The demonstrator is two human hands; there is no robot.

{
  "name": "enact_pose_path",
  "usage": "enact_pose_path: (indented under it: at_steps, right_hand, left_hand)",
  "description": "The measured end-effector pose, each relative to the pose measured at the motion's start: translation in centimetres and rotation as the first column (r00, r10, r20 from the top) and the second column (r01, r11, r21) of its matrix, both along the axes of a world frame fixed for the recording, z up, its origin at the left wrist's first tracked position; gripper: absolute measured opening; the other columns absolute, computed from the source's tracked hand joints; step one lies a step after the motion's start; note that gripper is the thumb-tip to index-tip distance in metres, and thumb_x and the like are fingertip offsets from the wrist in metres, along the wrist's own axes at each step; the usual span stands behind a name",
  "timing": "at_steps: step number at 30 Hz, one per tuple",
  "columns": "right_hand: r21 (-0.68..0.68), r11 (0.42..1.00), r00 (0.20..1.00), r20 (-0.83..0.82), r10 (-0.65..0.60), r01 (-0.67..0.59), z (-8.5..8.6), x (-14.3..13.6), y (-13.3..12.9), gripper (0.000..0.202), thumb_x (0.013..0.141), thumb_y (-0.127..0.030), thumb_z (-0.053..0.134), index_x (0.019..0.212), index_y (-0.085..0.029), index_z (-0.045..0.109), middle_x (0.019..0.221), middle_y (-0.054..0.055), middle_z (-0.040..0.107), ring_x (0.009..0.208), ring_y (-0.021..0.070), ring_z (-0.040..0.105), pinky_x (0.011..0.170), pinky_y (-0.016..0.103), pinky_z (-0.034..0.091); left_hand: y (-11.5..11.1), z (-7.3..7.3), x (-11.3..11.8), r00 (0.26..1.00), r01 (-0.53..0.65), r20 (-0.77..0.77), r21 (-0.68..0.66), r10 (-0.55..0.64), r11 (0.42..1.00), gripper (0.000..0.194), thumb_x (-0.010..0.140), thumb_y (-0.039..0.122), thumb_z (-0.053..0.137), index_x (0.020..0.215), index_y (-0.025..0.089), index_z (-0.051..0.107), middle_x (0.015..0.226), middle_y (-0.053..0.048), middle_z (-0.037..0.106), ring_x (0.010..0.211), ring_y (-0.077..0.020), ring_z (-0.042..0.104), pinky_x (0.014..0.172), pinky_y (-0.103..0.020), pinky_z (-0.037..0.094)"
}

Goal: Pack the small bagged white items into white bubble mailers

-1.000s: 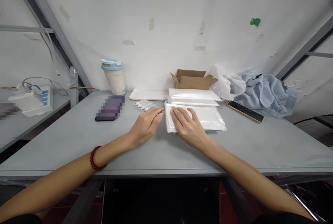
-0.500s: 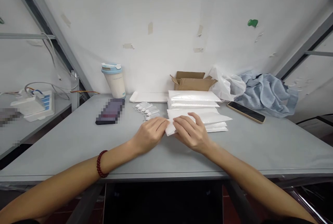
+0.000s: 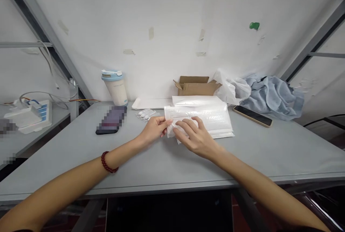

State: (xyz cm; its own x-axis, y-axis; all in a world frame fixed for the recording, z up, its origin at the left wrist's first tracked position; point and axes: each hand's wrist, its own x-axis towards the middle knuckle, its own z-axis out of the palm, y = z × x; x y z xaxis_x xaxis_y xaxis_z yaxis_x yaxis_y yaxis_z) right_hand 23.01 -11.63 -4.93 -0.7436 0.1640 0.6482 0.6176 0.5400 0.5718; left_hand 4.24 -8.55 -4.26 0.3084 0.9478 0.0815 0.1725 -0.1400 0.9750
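Observation:
A white padded envelope lies tilted over a stack of similar envelopes in the middle of the table. My left hand pinches its left end between thumb and fingers. My right hand rests on the envelope's near side with its fingers spread. Several small clear items with white parts lie just beyond my left hand. More white envelopes are stacked behind, and a flat white piece lies by the wall.
On the left of the grey table stand a lidded cup and a dark phone. An open cardboard box, a plastic bag, blue cloth and another phone are at the right. A power strip sits far left.
The top envelope has been raised and turned, so its broad face shows. My left hand now grips its left end. The view has shifted slightly.

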Motion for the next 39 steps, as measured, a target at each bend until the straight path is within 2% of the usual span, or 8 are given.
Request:
enact_pose_path:
  at_steps: [5,10,18,20,22,25,30,39]
  right_hand:
    - [-0.102,0.995,0.997,0.072,-0.013,0.020,-0.1,0.4,0.5,0.013,0.090,-0.018,0.048,0.098,-0.015,0.057,0.102,0.011,0.062,0.090,0.0208,0.051,0.082,0.040,0.036]
    - [-0.132,0.991,0.998,0.069,-0.003,0.012,-0.2,0.8,1.2,0.013,0.090,-0.013,0.045,0.089,-0.016,0.058,0.087,0.006,0.060,0.080,0.0181,0.047,0.076,0.036,0.034]
    - [-0.178,0.984,0.997,0.080,-0.015,0.029,0.0,1.6,2.1,0.016,0.088,-0.008,0.047,0.077,-0.015,0.057,0.076,0.005,0.056,0.073,0.0170,0.041,0.066,0.030,0.031]
    - [-0.204,0.979,0.998,0.062,0.006,0.007,0.2,1.7,2.0,0.015,0.090,-0.020,0.051,0.077,-0.015,0.057,0.078,0.006,0.057,0.075,0.0177,0.042,0.066,0.030,0.032]
    - [-0.231,0.973,0.999,0.033,0.030,-0.022,0.4,1.9,2.1,0.024,0.089,-0.035,0.054,0.077,-0.015,0.057,0.079,0.007,0.058,0.076,0.0182,0.042,0.066,0.030,0.032]
    - [-0.269,0.962,0.999,-0.013,0.052,-0.054,0.6,2.2,2.2,0.034,0.086,-0.048,0.054,0.076,-0.016,0.056,0.079,0.007,0.058,0.075,0.0179,0.042,0.065,0.030,0.033]
    - [-0.312,0.946,0.994,-0.086,0.068,-0.092,0.7,2.3,2.2,0.036,0.084,-0.052,0.055,0.078,-0.016,0.057,0.080,0.006,0.058,0.075,0.0173,0.043,0.066,0.030,0.034]
    - [-0.344,0.928,0.986,-0.138,0.098,-0.141,0.1,1.7,2.3,0.038,0.083,-0.053,0.055,0.079,-0.016,0.058,0.079,0.005,0.059,0.074,0.0165,0.045,0.067,0.029,0.034]
  left_hand:
    - [0.6,-1.1,1.4,0.981,0.124,0.173,-0.253,-0.081,0.960,0.027,0.072,0.033,0.066,0.059,0.014,0.053,0.053,0.004,0.047,0.047,-0.0066,0.043,0.049,-0.022,0.036]
    - [0.5,-0.8,2.2,0.955,0.171,0.289,-0.338,-0.070,0.925,0.021,0.072,0.026,0.068,0.060,0.012,0.059,0.054,0.001,0.054,0.049,-0.0063,0.046,0.050,-0.021,0.038]
    - [1.2,-0.9,1.8,0.984,0.070,0.179,-0.395,0.002,0.916,0.034,0.074,0.041,0.069,0.065,0.010,0.062,0.062,-0.007,0.063,0.055,-0.0113,0.057,0.053,-0.023,0.045]
    - [2.5,-0.4,0.6,0.999,-0.014,0.039,-0.312,0.028,0.950,0.037,0.078,0.047,0.062,0.069,0.011,0.063,0.065,-0.008,0.065,0.053,-0.0120,0.056,0.049,-0.023,0.042]
    - [4.8,0.3,-1.1,0.974,-0.124,-0.202,-0.075,0.107,0.989,0.033,0.078,0.044,0.060,0.071,0.012,0.064,0.067,-0.007,0.066,0.054,-0.0133,0.056,0.048,-0.024,0.039]
    - [9.3,1.3,-4.1,0.747,-0.170,-0.535,0.419,0.394,0.892,0.019,0.076,0.031,0.058,0.070,0.014,0.066,0.072,-0.006,0.068,0.066,-0.0168,0.059,0.059,-0.025,0.040]
    - [14.5,1.6,-7.2,0.681,-0.042,-0.653,0.416,0.331,0.908,0.011,0.059,0.025,0.071,0.064,0.016,0.068,0.069,-0.005,0.068,0.071,-0.0196,0.058,0.065,-0.026,0.038]
    - [15.2,0.8,-8.1,0.610,0.116,-0.757,0.376,0.233,0.919,0.014,0.061,0.029,0.070,0.069,0.018,0.070,0.078,-0.006,0.070,0.075,-0.0193,0.059,0.065,-0.024,0.038]
